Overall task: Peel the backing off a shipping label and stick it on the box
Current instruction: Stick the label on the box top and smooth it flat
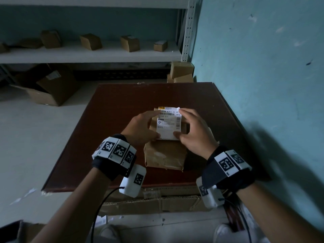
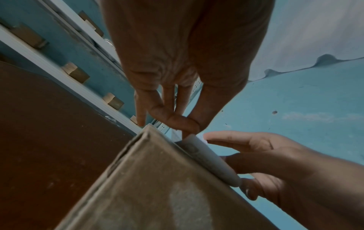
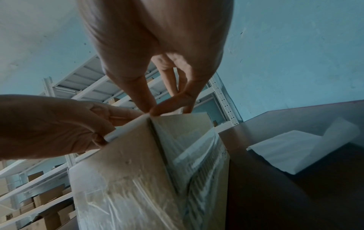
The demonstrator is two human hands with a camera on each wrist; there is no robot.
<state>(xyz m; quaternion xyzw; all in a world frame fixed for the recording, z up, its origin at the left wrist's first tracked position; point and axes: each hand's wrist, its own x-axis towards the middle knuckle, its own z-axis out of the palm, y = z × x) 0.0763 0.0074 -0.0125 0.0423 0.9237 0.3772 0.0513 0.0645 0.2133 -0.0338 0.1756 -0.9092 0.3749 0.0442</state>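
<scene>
With the shipping label (image 1: pixel 168 125) stretched over the box (image 1: pixel 164 155) at the centre of the frame, the left hand (image 1: pixel 140 128) and right hand (image 1: pixel 194 134) each pinching a side edge in a narrow grip, best tack the lower edge square, then smooth upward.

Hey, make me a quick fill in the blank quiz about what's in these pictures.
The left hand and right hand both pinch the shipping ____.
They hold it at the top of a cardboard ____.
That stands on a dark ____.
Small boxes sit on a white ____ behind.
Missing: label, box, table, shelf.
</scene>
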